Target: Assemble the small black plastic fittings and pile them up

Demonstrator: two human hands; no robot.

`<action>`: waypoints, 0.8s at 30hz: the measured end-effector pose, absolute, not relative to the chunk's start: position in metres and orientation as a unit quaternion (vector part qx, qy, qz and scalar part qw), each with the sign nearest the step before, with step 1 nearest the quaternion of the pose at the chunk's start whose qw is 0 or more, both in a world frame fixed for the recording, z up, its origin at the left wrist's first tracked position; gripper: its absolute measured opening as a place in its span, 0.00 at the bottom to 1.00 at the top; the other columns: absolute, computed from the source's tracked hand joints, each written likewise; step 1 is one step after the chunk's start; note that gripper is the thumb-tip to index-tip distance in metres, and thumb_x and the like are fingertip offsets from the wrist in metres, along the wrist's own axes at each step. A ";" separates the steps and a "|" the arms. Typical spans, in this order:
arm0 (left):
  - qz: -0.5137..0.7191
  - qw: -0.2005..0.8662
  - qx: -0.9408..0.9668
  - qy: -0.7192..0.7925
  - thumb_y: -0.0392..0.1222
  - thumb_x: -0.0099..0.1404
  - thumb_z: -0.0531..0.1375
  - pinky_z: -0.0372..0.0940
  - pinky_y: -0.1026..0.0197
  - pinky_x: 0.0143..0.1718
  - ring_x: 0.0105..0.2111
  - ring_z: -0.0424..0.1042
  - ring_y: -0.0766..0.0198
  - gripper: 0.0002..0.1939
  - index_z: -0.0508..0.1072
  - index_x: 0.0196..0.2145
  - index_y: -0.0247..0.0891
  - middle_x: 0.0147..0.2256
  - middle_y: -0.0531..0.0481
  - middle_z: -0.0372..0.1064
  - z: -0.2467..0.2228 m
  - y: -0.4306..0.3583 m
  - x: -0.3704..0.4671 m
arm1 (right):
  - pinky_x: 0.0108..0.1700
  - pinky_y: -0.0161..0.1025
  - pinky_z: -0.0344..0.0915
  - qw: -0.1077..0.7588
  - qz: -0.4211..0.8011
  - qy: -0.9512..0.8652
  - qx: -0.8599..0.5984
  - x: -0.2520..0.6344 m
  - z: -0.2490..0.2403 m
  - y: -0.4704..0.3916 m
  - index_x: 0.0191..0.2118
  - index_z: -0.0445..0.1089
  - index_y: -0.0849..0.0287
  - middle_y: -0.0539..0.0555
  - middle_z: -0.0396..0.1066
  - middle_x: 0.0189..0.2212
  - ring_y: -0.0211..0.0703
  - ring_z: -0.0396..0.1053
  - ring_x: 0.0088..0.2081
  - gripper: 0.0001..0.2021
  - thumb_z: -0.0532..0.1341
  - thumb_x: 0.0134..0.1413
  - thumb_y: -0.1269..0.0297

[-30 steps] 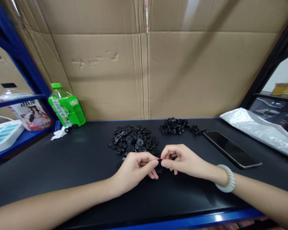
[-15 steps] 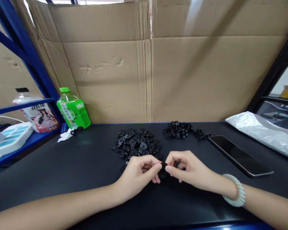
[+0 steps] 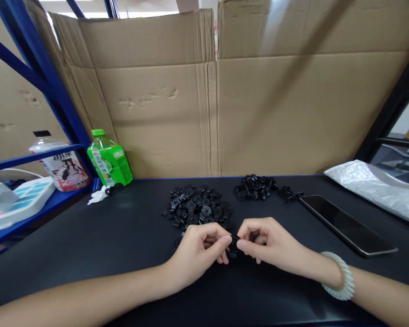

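My left hand [image 3: 201, 250] and my right hand [image 3: 267, 243] meet over the black table top [image 3: 88, 236], fingertips pinched together on one small black plastic part [image 3: 234, 243] between them. Most of that part is hidden by the fingers. Just beyond my hands lies a flat pile of black round perforated discs [image 3: 197, 210]. A smaller heap of black parts [image 3: 255, 187] sits farther back to the right. My right wrist wears a pale coiled band [image 3: 341, 277].
A dark phone [image 3: 347, 225] lies face up at the right, a crumpled clear plastic bag [image 3: 378, 188] beyond it. A green bottle [image 3: 109, 160] stands at the back left beside a blue shelf frame [image 3: 37, 81]. A cardboard wall [image 3: 218, 104] closes the back.
My view has tilted up a little, so everything sits lower in frame. Both hands stay pinched together on the small black part; the piles have not moved.
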State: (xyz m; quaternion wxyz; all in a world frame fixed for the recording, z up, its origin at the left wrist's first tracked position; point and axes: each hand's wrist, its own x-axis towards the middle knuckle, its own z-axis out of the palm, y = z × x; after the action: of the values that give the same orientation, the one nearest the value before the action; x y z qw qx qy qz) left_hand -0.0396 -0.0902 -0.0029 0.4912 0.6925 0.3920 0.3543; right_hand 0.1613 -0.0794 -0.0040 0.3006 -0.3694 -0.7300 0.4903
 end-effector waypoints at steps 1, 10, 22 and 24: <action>0.354 0.489 0.694 0.391 0.45 0.64 0.58 0.67 0.66 0.26 0.22 0.69 0.68 0.13 0.73 0.31 0.32 0.22 0.52 0.68 -0.003 -0.090 -0.040 | 0.22 0.28 0.65 0.301 0.490 -0.730 -0.369 0.161 -0.004 -0.080 0.29 0.68 0.62 0.48 0.64 0.23 0.32 0.62 0.22 0.12 0.65 0.51 0.58; 0.349 0.471 0.715 0.382 0.43 0.65 0.57 0.67 0.67 0.27 0.22 0.70 0.68 0.11 0.74 0.32 0.31 0.22 0.52 0.69 -0.004 -0.091 -0.039 | 0.22 0.29 0.63 0.299 0.467 -0.750 -0.361 0.163 -0.005 -0.083 0.29 0.66 0.62 0.49 0.67 0.22 0.31 0.62 0.21 0.13 0.60 0.56 0.57; 0.348 0.395 0.759 0.382 0.39 0.61 0.60 0.67 0.65 0.27 0.24 0.73 0.65 0.08 0.76 0.35 0.33 0.27 0.49 0.73 0.004 -0.090 -0.042 | 0.23 0.28 0.56 0.289 0.365 -0.808 -0.360 0.164 -0.004 -0.082 0.30 0.70 0.61 0.49 0.68 0.22 0.32 0.61 0.22 0.12 0.60 0.57 0.58; 0.369 0.331 0.778 0.386 0.39 0.61 0.59 0.66 0.65 0.28 0.25 0.72 0.65 0.08 0.77 0.35 0.34 0.28 0.48 0.73 0.014 -0.084 -0.047 | 0.24 0.28 0.58 0.277 0.372 -0.814 -0.350 0.165 -0.004 -0.081 0.32 0.72 0.61 0.50 0.70 0.25 0.33 0.64 0.24 0.11 0.60 0.57 0.58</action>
State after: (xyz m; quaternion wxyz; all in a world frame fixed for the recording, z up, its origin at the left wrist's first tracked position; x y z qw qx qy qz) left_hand -0.0474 -0.0842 0.0138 0.3309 0.7778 0.3860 0.3695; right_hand 0.1646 -0.0805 -0.0035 0.2767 -0.3498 -0.8140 0.3722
